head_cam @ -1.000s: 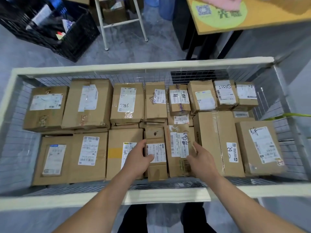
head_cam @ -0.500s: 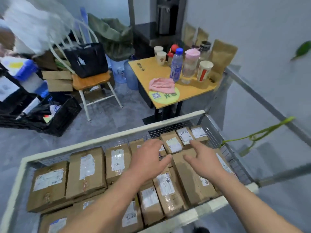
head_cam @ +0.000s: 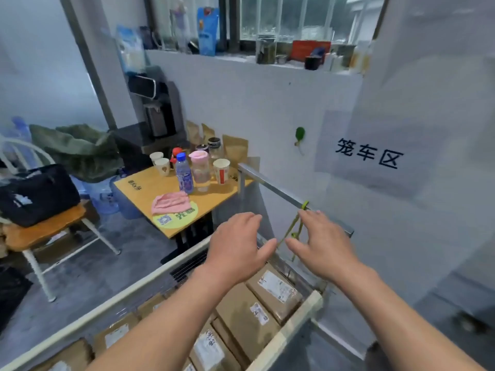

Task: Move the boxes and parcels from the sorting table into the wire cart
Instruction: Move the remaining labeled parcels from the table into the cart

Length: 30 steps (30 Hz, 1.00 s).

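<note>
Boxes [head_cam: 246, 314] in cart; left hand [head_cam: 235, 253], right hand [head_cam: 321, 247] above, empty.

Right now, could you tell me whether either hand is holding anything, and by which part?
Nothing is held. The left hand and right hand hover open, fingers spread, above the cardboard boxes in the wire cart, touching none.

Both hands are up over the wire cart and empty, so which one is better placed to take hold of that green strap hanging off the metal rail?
Probably the right hand: its spread fingers sit right beside the green strap under the metal rail. The left hand hovers farther off, over the wire cart.
</note>
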Tool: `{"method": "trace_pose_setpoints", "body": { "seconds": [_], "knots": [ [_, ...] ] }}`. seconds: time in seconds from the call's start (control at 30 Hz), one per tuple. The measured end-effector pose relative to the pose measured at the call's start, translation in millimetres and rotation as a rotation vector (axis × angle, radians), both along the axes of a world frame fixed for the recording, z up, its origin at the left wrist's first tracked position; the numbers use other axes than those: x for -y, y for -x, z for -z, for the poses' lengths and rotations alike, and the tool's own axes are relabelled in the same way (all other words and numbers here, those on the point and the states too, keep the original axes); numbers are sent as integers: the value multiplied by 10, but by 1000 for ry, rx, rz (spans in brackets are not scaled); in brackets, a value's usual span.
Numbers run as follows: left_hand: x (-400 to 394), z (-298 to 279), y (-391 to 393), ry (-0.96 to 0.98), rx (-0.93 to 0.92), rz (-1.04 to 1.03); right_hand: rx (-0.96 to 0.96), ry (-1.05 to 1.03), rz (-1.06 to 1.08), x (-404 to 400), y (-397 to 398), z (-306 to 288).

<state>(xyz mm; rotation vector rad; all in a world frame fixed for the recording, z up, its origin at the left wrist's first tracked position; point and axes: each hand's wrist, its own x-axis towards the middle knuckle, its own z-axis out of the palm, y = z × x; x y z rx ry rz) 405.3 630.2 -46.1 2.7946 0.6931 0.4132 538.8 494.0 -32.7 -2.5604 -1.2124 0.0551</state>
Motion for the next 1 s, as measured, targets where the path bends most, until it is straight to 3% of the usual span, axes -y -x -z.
{"method": "trace_pose_setpoints", "body": {
  "seconds": [0.37, 1.0],
  "knots": [
    [1358, -62, -904, -46, -243, 190, -85, 223, 207, 1602, -634, -91],
    [3128, 156, -2184, -67, -486, 533, -262, 278, 532, 3690, -1309, 82]
  ]
}}
